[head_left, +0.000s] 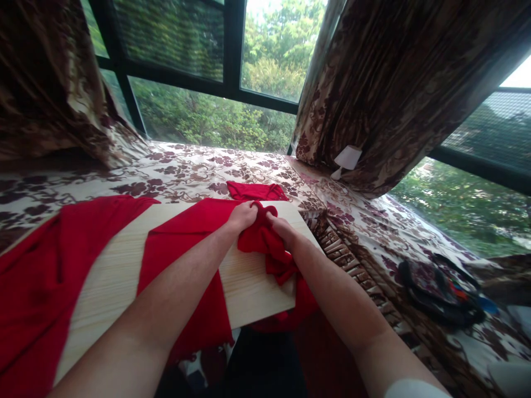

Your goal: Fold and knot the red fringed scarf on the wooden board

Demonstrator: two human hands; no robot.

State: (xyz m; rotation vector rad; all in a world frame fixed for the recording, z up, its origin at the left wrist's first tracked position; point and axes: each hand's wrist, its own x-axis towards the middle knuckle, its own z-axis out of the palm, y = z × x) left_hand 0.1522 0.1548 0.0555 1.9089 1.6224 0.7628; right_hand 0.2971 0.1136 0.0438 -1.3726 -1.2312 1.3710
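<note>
Both my hands hold a bunched piece of red cloth (pixel 261 235) above the right end of a pale wooden board (pixel 257 293). My left hand (pixel 244 215) pinches its upper edge, while my right hand (pixel 282 229) grips it just to the right. Loose folds hang below my hands, and more red fabric drops over the board's near right corner. Left of my hands, a flat red cloth (pixel 186 243) lies across the board, its near end hanging over the edge. My left forearm hides part of it.
Another red cloth (pixel 45 276) covers the board's left end. A folded red piece (pixel 257 191) rests on the floral-covered ledge (pixel 186 166) behind the board. To the right are a small white lamp (pixel 348 157) and a black bag (pixel 440 293). Patterned curtains (pixel 373 72) frame the windows.
</note>
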